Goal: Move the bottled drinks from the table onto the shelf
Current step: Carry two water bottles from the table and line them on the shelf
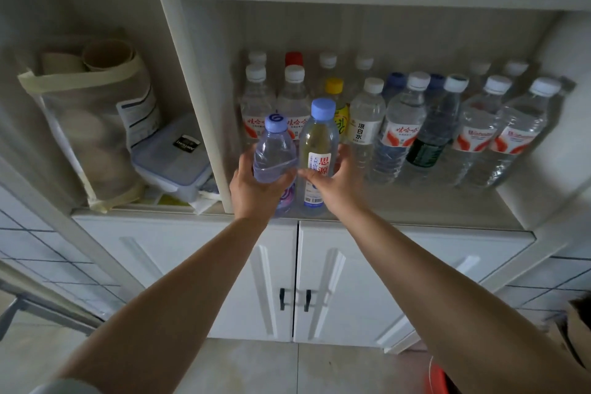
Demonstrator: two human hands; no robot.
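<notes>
Both hands are up at the shelf (399, 201), each with a bottle. The left hand (256, 192) is wrapped round the purple bottle (275, 150), held up and tipped slightly left. The right hand (332, 182) curls round the taller bottle (318, 150) with the red-lettered label; whether its base is down on the board yet is hard to call. The two bottles touch or nearly touch at the shoulder.

This looks like the placing step. The next move calls for setting both upright in the bare strip at the shelf front, just ahead of the stocked rows (415, 125), without knocking the front rank over, then letting go.

The shelf is a pale board in a white cabinet, its back filled with clear bottles, mostly white caps, one yellow cap (334, 85), one red cap (293, 58). Left of the divider sit a bag (96, 125) and a lidded box (172, 163). Two cupboard doors (319, 281) lie below; the floor is tiled. The table is out of sight.
</notes>
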